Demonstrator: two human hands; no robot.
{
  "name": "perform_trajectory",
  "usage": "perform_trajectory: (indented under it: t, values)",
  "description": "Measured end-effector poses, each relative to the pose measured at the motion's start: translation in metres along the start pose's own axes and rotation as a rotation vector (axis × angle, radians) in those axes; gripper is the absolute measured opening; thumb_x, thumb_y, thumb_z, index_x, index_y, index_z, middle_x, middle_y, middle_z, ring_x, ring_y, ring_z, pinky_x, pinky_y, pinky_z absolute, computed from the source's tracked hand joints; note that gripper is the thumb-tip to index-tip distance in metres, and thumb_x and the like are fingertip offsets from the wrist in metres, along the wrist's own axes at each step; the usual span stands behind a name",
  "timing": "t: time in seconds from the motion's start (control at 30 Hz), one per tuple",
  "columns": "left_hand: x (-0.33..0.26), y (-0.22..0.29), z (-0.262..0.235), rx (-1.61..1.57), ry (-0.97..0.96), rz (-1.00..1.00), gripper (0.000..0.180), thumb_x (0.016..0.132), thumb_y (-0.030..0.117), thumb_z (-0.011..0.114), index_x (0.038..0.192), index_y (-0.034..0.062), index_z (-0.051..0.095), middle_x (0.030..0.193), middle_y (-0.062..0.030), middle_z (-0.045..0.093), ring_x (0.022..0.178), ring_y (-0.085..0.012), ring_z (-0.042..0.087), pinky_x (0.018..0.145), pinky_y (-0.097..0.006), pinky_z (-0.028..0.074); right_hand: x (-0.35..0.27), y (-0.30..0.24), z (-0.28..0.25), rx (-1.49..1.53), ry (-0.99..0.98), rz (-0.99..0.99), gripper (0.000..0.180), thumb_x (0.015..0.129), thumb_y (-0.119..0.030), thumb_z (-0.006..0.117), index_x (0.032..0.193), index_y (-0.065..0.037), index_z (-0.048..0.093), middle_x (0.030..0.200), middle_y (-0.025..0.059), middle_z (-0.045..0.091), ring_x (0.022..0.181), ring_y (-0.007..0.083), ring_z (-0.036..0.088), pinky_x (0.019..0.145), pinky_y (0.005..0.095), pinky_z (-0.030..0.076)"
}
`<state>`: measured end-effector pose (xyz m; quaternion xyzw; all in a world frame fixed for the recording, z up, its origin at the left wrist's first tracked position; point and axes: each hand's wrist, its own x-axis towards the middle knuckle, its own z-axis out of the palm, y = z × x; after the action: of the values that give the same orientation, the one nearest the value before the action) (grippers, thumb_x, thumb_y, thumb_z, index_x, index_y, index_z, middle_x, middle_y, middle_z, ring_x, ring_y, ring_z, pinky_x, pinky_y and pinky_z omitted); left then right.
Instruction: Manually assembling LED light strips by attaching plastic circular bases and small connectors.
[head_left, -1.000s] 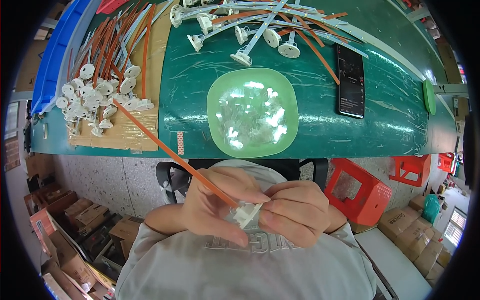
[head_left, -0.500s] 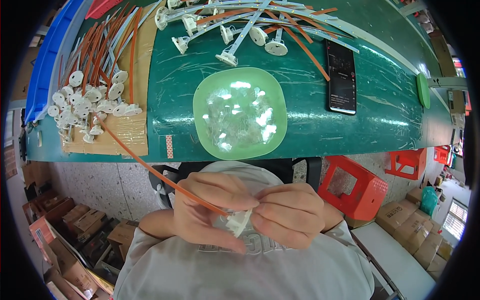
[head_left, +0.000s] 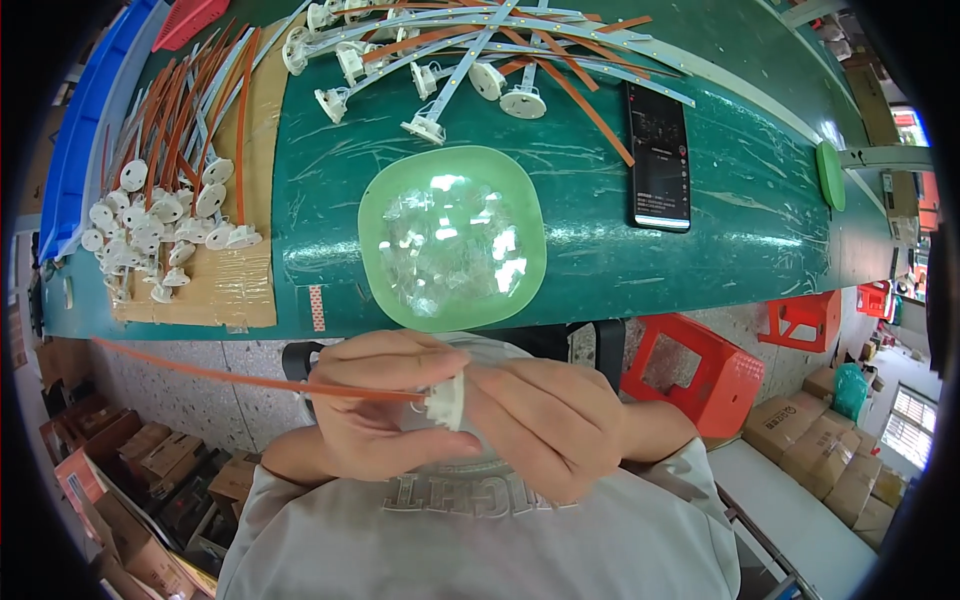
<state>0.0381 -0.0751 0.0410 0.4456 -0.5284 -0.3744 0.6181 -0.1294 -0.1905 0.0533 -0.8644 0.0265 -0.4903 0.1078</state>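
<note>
My left hand (head_left: 375,405) is closed around an LED strip, thumb below and fingers above its round white plastic base (head_left: 447,402). The strip's orange backing (head_left: 230,380) reaches out leftward past the table edge. At the right side of that base, my right hand (head_left: 550,420) is closed, fingers curled together against its flat face. Whatever the right fingertips hold, if anything, is hidden. Just beyond both hands stands a green bowl (head_left: 535,290) with many clear, shiny plastic pieces (head_left: 450,245) in it.
Many LED strips with white bases (head_left: 150,225) lie on cardboard (head_left: 250,290) at left; more strips (head_left: 470,65) cross at the back. A phone (head_left: 658,160) lies right of the bowl. A blue bin (head_left: 85,130) edges the left; a red stool (head_left: 690,375) stands right, below the table.
The strip has swung to point more level leftward, and its base has turned upright. Both hands moved slightly left and up; my right fingers shifted from the base's rim to its face.
</note>
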Motion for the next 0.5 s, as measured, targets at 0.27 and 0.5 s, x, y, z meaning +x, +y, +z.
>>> perform_trajectory:
  t: [0.27, 0.5]
  values:
    - [0.001, -0.003, 0.001, -0.183, -0.012, 0.020, 0.070, 0.063, 0.024, 0.096, 0.119, -0.0046, 0.065, 0.103, -0.0127, 0.066, 0.089, -0.0276, 0.066, 0.075, -0.036, 0.053, -0.001, 0.011, 0.009, 0.423, 0.091, 0.079, 0.019, 0.073, 0.003, 0.070, 0.091, 0.007, 0.067, 0.089, 0.0189, 0.068, 0.070, 0.0275, 0.068, 0.057, 0.0315, 0.058]
    - [0.004, -0.005, 0.000, -0.107, -0.029, 0.032, 0.069, 0.062, 0.023, 0.097, 0.116, -0.0057, 0.066, 0.101, -0.0126, 0.065, 0.090, -0.0267, 0.065, 0.074, -0.036, 0.052, 0.002, 0.014, 0.003, 0.353, 0.024, 0.032, 0.018, 0.072, 0.001, 0.070, 0.090, 0.007, 0.068, 0.088, 0.0183, 0.069, 0.070, 0.0265, 0.068, 0.056, 0.0310, 0.059]
